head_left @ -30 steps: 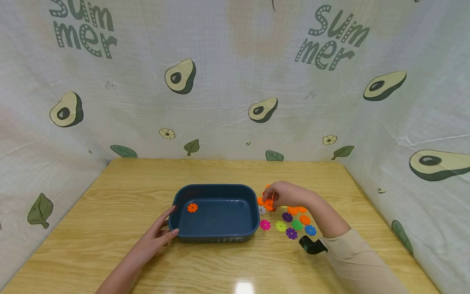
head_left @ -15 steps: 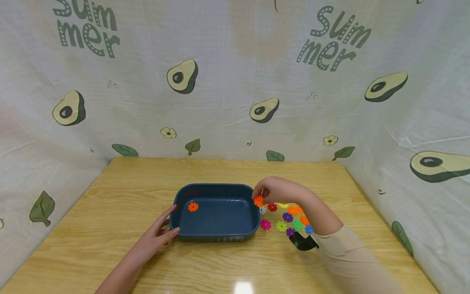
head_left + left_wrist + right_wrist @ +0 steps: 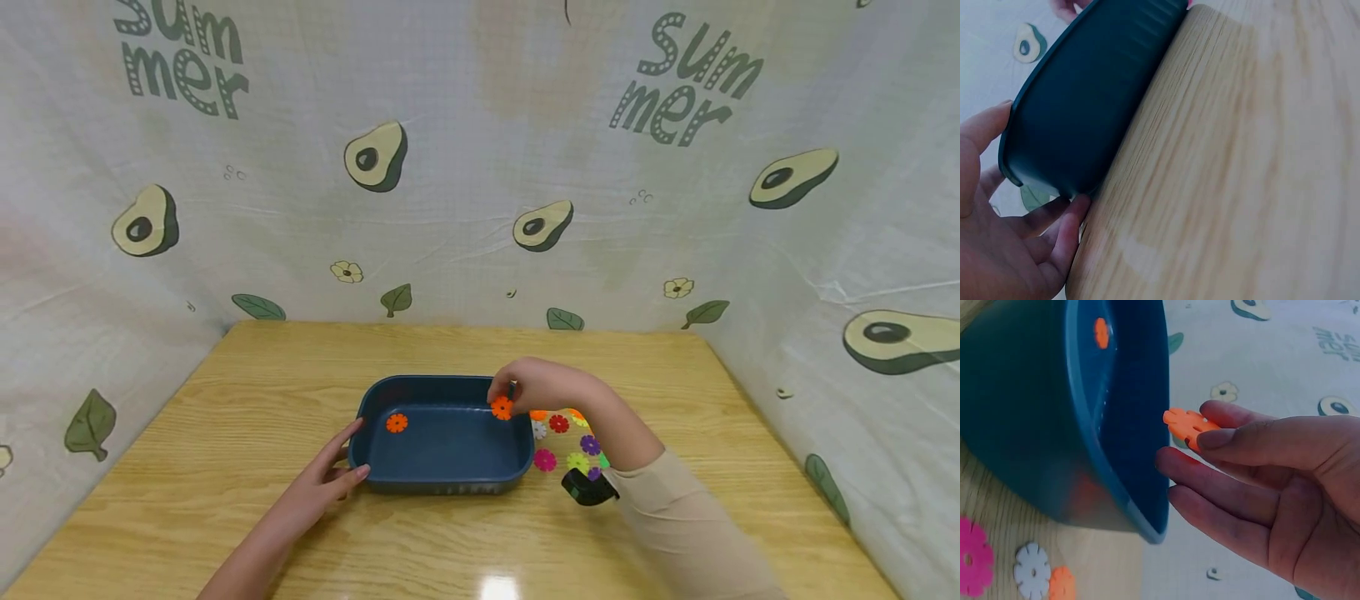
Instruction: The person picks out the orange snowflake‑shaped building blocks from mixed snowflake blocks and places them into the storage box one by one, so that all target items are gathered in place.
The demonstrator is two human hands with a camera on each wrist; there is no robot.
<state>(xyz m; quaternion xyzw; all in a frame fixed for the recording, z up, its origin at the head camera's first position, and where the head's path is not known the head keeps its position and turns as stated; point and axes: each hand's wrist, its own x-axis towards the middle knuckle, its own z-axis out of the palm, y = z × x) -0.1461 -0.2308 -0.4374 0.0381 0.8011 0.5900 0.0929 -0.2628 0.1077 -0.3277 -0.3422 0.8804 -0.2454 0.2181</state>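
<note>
A dark blue plastic tub (image 3: 450, 486) stands on the wooden table, with one orange snowflake-shaped disc (image 3: 397, 423) lying inside it. My left hand (image 3: 326, 471) holds the tub's left end, thumb and index fingertip at the rim. In the left wrist view other bent fingers (image 3: 1075, 222) rest low against the tub wall. Over the tub's right end, my right hand (image 3: 543, 385) pinches another orange snowflake disc (image 3: 502, 407) between thumb and fingers. The right wrist view shows this held disc (image 3: 1188, 427) beside the tub rim (image 3: 1119, 494).
To the tub's right lie several loose discs, among them a pink disc (image 3: 545, 460), a red disc (image 3: 558, 423) and a white disc (image 3: 1032, 570). My right forearm covers part of this group. A printed cloth (image 3: 450, 242) hangs behind the table (image 3: 300, 367).
My right hand has lifted the orange disc from the loose pieces and carried it left, over the tub's right rim. My left hand has stayed on the tub.
</note>
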